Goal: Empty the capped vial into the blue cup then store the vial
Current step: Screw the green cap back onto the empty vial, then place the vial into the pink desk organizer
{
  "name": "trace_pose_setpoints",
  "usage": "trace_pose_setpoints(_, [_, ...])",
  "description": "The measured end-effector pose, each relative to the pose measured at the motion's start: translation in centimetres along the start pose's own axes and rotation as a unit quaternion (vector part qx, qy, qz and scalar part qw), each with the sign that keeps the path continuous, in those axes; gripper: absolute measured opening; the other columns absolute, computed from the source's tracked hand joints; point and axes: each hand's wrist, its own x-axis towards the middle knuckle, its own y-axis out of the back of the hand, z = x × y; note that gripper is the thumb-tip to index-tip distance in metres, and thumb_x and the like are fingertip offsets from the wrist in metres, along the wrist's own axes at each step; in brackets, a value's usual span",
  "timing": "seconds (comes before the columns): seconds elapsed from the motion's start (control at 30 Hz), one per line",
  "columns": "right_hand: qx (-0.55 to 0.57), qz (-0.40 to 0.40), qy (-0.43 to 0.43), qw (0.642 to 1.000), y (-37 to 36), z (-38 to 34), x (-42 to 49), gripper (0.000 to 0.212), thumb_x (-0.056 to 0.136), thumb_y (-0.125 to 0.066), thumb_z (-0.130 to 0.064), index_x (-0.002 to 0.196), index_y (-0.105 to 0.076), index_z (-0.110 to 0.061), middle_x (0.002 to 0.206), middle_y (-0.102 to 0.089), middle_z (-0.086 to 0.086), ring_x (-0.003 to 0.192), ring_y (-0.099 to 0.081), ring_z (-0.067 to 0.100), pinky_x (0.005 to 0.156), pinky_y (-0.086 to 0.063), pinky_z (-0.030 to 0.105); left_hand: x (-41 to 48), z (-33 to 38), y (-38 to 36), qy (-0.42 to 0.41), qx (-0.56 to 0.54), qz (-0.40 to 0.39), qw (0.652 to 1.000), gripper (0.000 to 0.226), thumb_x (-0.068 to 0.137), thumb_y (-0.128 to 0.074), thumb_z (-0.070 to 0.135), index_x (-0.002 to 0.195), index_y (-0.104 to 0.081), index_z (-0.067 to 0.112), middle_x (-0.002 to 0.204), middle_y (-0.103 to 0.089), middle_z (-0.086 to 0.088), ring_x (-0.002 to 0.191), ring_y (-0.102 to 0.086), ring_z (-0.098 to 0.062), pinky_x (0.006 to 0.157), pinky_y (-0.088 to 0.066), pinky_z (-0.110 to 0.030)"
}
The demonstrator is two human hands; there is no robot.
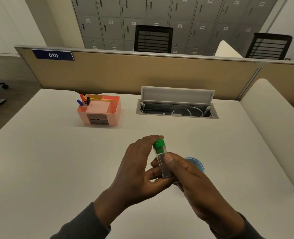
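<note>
The vial (161, 163) stands nearly upright above the tabletop (56, 161), its long axis tipped a little to the left and away, with the green cap (158, 144) at the top end. The right hand (191, 180) has its fingers clamped on the clear lower body, thumb across the front, while the left hand (139, 168) curls its fingers closed over the cap from the left. The blue cup (197, 163) sits just behind the right hand, and a pink organizer (99, 110) stands well apart at the far left.
</note>
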Motion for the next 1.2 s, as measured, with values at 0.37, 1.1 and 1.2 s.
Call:
trace_pose_setpoints(0.37, [0.110, 0.064, 0.028, 0.991, -1.9, 1.6, 2.5, 0.039, 0.079, -0.062, -0.044, 0.113, -0.072, -0.027, 0.105, -0.080, -0.002, 0.104, -0.074, 0.018, 0.091, -0.056, 0.034, -1.1, -0.1, -0.2, -0.003, 0.001, 0.136, 0.991, 0.041, 0.080, -0.076, 0.020, 0.117, -0.059, 0.014, 0.111, -0.061, 0.002, 0.099, -0.060, -0.009, 0.083, -0.049, -0.013])
trace_pose_setpoints(1.1, [0.042, 0.117, 0.068, 0.990, -6.9, 3.8, 10.8, 0.045, 0.079, -0.061, -0.057, 0.093, -0.074, -0.016, 0.082, -0.081, -0.001, 0.071, -0.074, 0.013, 0.057, -0.057, 0.021, -0.8, -10.2, 4.6, -0.051, 0.168, 0.093, 0.980, 0.035, 0.083, -0.077, 0.013, 0.116, -0.066, 0.010, 0.106, -0.066, -0.006, 0.098, -0.055, -0.016, 0.082, -0.049, -0.024])
trace_pose_setpoints(1.2, [0.045, 0.113, 0.061, 0.991, -8.5, 4.6, 12.9, 0.054, 0.083, -0.046, -0.069, 0.109, -0.067, -0.026, 0.100, -0.079, -0.006, 0.090, -0.075, 0.012, 0.077, -0.062, 0.030, 0.6, -13.4, 6.0, -0.037, 0.175, 0.116, 0.977, 0.031, 0.085, -0.076, 0.013, 0.115, -0.068, 0.008, 0.105, -0.069, -0.009, 0.098, -0.059, -0.022, 0.084, -0.052, -0.030])
